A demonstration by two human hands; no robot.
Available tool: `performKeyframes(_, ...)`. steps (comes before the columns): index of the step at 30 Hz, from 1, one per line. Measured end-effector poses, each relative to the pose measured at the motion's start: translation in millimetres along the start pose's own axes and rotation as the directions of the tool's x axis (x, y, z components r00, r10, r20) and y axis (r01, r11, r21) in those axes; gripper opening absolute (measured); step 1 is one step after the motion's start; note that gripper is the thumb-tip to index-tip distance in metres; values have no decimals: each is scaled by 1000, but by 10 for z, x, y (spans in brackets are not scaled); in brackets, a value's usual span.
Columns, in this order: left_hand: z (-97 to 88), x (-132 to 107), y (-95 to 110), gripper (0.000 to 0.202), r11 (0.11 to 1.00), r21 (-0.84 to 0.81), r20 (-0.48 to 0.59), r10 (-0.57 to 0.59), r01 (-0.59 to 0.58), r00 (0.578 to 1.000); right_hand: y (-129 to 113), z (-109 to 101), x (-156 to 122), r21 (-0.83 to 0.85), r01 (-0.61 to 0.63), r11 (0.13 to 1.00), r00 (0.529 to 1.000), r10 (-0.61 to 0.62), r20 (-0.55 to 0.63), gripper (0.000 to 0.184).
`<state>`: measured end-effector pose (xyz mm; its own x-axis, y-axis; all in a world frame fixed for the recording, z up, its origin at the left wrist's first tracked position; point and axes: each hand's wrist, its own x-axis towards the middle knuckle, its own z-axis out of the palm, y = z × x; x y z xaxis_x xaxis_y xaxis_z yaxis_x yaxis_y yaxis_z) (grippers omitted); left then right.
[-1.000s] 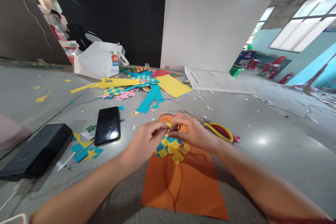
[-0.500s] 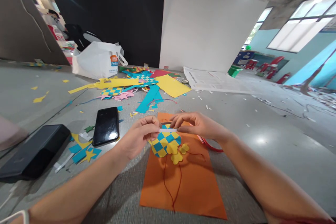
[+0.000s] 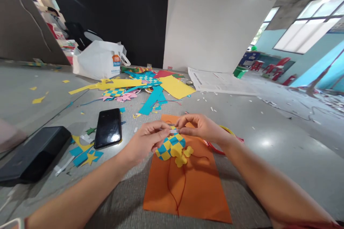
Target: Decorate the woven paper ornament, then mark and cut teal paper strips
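Observation:
Between my two hands is a small white strip [image 3: 173, 131], pinched from both ends over the top of an orange sheet [image 3: 193, 196]. My left hand [image 3: 149, 136] is closed on its left end, and my right hand [image 3: 197, 127] closes on the right end. Just below lies a blue-and-yellow checkered paper shape [image 3: 168, 146], its upper part hidden by my fingers. Yellow flower-shaped cutouts [image 3: 181, 160] rest against its lower right. A thin red string [image 3: 185, 182] trails down the orange sheet. Partly behind my right wrist are red-handled scissors or a similar red loop [image 3: 215, 149].
A black phone [image 3: 108, 128] and a black box-like device [image 3: 34, 154] lie to the left, with paper scraps [image 3: 84, 154] between them. Farther back are coloured paper pieces [image 3: 153, 100], a yellow sheet [image 3: 177, 87], a white bag [image 3: 96, 59] and a newspaper [image 3: 215, 82].
My hands have drawn closer together, the left one moving right, so less of the white strip shows between them. A yellow ring now shows behind my right wrist.

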<state>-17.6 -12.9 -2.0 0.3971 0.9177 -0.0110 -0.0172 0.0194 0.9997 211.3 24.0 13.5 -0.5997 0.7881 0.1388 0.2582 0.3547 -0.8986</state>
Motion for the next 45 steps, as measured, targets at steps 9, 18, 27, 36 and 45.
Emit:
performKeyframes(9,-95,58,-37,31,978,-190,-40,-99,89,994,72,-98,9,111,-54,992,998,52,25,33)
performKeyframes(18,9,29,-27,20,995,86,-71,-54,60,996,-58,69,-16,-94,-3,996,1000,3,4,19)
performKeyframes(27,11,41,-55,19,987,15,-71,-156,158,985,-174,210,-63,-147,58,987,998,-63,-30,15)
performKeyframes(36,11,41,-69,13,992,-41,-13,-117,116,993,-175,228,-33,-105,33,994,999,-37,-40,19)
performKeyframes(45,26,34,-89,32,998,-55,-31,-34,32,999,-70,189,-5,-25,-74,997,991,70,-114,27)
